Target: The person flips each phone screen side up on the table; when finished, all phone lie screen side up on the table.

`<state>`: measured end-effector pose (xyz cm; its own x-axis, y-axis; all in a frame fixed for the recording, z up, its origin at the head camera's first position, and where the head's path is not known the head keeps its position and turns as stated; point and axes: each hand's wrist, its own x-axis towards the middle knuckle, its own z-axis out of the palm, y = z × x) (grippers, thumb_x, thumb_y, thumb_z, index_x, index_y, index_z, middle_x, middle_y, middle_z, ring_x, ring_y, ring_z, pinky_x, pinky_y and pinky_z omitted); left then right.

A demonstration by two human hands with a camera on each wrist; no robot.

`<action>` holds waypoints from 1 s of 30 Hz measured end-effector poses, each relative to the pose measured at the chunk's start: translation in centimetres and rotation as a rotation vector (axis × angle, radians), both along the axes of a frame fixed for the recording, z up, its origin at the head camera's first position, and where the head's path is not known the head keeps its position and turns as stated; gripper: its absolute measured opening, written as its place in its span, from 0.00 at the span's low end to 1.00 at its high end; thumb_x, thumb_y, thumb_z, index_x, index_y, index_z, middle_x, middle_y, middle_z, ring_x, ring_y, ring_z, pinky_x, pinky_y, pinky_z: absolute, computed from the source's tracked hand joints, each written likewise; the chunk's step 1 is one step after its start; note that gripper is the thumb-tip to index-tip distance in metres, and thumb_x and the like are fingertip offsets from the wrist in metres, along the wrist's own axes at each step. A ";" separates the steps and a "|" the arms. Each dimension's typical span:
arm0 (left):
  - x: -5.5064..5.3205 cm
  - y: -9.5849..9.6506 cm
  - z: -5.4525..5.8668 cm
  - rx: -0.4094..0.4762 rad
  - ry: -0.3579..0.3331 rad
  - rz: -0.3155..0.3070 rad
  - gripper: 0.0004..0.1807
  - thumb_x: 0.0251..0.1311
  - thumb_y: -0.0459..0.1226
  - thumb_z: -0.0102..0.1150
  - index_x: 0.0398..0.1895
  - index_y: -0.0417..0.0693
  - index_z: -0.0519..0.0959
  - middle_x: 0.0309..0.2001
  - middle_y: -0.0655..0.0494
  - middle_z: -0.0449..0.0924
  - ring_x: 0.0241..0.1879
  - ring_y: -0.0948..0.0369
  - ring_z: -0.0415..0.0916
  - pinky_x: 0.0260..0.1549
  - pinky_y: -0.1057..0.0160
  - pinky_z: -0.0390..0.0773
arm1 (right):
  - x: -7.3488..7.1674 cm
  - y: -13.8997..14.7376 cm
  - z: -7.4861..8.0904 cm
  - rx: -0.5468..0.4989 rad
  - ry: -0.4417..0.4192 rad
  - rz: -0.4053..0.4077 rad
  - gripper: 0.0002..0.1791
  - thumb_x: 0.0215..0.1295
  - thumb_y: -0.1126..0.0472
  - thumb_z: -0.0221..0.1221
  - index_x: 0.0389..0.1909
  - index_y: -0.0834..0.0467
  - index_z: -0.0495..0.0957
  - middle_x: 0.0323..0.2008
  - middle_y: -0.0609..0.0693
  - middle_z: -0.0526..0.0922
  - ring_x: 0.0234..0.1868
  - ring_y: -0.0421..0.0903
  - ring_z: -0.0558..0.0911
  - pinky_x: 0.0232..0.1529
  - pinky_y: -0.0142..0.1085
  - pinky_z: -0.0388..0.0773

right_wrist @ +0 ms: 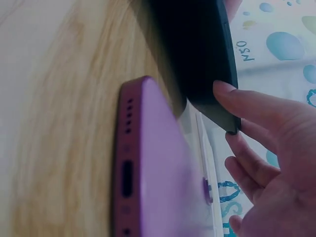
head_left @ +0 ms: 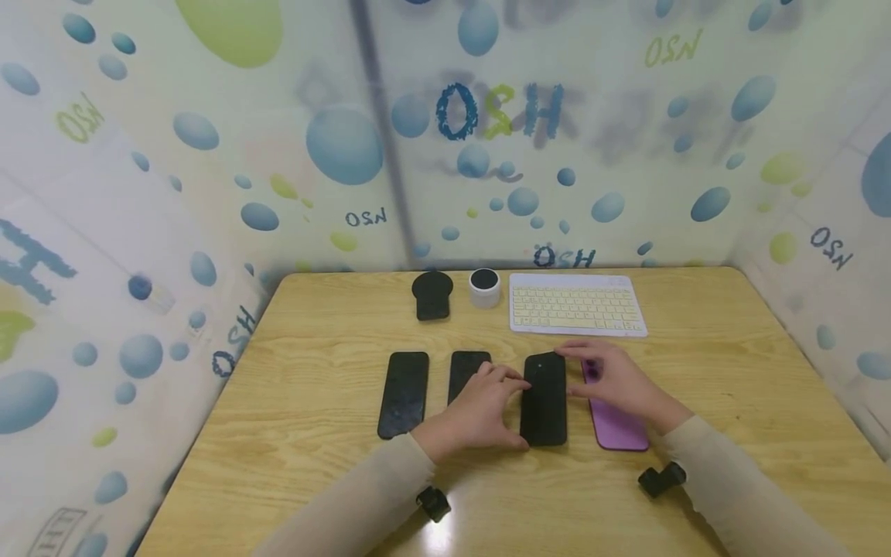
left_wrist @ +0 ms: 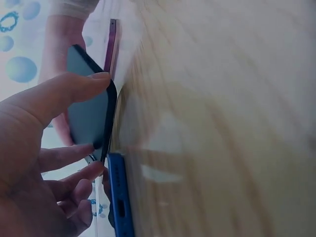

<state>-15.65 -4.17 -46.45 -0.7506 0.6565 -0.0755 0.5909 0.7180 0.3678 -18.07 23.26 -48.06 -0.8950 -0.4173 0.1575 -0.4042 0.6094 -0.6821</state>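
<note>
A black phone [head_left: 544, 410] stands tilted between the two hands, its right side raised off the wood in the right wrist view. My left hand [head_left: 480, 410] holds its left side, thumb at the near corner and fingers farther up the edge. The right hand [head_left: 616, 379] pinches the far right corner, with the thumb on the flat face and fingertips behind the edge. Beside it lies a purple phone [head_left: 619, 429], partly under the right hand in the head view. A second dark phone [head_left: 465, 371], blue-edged in the left wrist view, is partly hidden by the left hand.
Another black phone [head_left: 404, 394] lies at the left of the row on the wooden table [head_left: 313, 387]. Behind stand a black round-topped object [head_left: 432, 295], a white cylinder with a dark top [head_left: 484, 288] and a white keyboard [head_left: 578, 305]. A patterned curtain [head_left: 445, 193] closes off the back.
</note>
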 end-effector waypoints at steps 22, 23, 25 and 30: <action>0.4 -0.1 0.7 0.162 -0.083 0.004 0.52 0.46 0.53 0.82 0.75 0.56 0.68 0.71 0.59 0.74 0.56 0.61 0.64 0.57 0.64 0.71 | 1.0 -1.8 1.3 -0.081 0.034 0.033 0.43 0.52 0.52 0.79 0.70 0.59 0.75 0.69 0.60 0.76 0.70 0.64 0.72 0.69 0.63 0.66; 0.4 -0.2 0.9 0.172 -0.083 0.002 0.52 0.46 0.53 0.82 0.75 0.56 0.68 0.71 0.60 0.74 0.56 0.61 0.64 0.57 0.64 0.71 | 1.0 -1.9 1.4 -0.075 0.036 0.032 0.43 0.52 0.52 0.79 0.70 0.58 0.75 0.69 0.60 0.76 0.70 0.64 0.72 0.69 0.63 0.66; 0.4 -0.3 1.1 0.183 -0.076 -0.004 0.52 0.46 0.53 0.82 0.75 0.55 0.67 0.71 0.61 0.73 0.57 0.61 0.64 0.58 0.64 0.71 | 1.1 -2.1 1.5 -0.065 0.036 0.026 0.44 0.51 0.52 0.79 0.70 0.58 0.75 0.70 0.59 0.76 0.70 0.63 0.72 0.68 0.62 0.67; 0.4 -0.4 1.7 0.201 -0.079 -0.007 0.52 0.47 0.52 0.82 0.76 0.56 0.66 0.72 0.63 0.71 0.58 0.61 0.64 0.59 0.62 0.72 | 1.1 -2.5 1.7 -0.024 0.038 0.008 0.44 0.51 0.49 0.79 0.70 0.55 0.76 0.70 0.57 0.75 0.70 0.62 0.73 0.64 0.62 0.72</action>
<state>-15.29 -4.61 -44.75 -0.7428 0.6695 -0.0015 0.5592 0.6216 0.5485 -16.99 20.77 -46.32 -0.8850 -0.4197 0.2017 -0.4349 0.5901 -0.6802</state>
